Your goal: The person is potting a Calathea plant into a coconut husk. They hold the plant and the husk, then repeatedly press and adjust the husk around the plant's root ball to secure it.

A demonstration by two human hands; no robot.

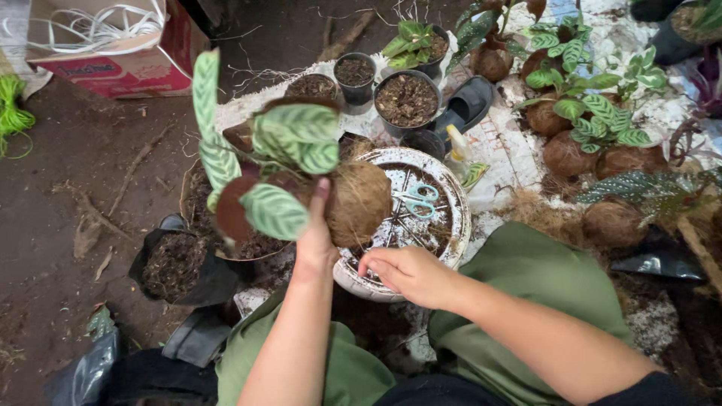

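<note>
Left hand (316, 244) clamped on a brown fibre-wrapped root ball (359, 201) carrying a striped green-leaved plant (289, 143), raised over a round white soil-stained basin (459, 218). Right hand (410, 274) loosely curled, empty, touching the rim. Probably light, crumbly; best cupped underneath.

Bare dirt floor (68, 173) carries a white sheet (511, 143), black soil pots (407, 101), a cardboard box (113, 53) and a round basin (459, 218).
</note>
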